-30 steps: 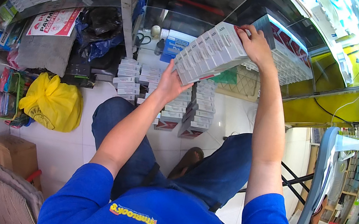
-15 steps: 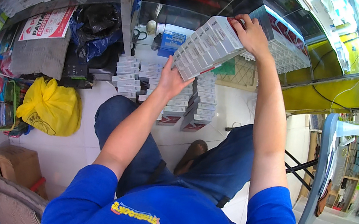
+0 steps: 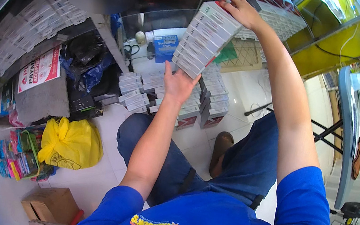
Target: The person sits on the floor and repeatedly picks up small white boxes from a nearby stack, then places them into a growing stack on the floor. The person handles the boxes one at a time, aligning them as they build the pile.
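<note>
Between my hands is a tall stack of thin white boxes (image 3: 206,38) with grey and red sides, tilted slightly. My left hand (image 3: 179,84) supports its lower end from beneath, palm up, with the thumb and fingers at either side of it. My right hand (image 3: 244,12) grips the top end, its fingers bent over the uppermost box. Below the held stack, several piles of similar white boxes (image 3: 214,100) stand on the white floor, partly hidden by my left hand and the stack. A blue box (image 3: 165,46) lies just left of the held stack.
More white boxes (image 3: 279,15) fill the display case at the right. Scissors (image 3: 130,51) lie beside the blue box. A yellow bag (image 3: 72,144), colourful packets (image 3: 20,157) and a cardboard box (image 3: 53,203) sit at left. A grey-blue folding chair (image 3: 343,135) stands at right.
My view has turned, shifting the shelves and bags. I still hold the stack with both hands, and it now stands more upright.
</note>
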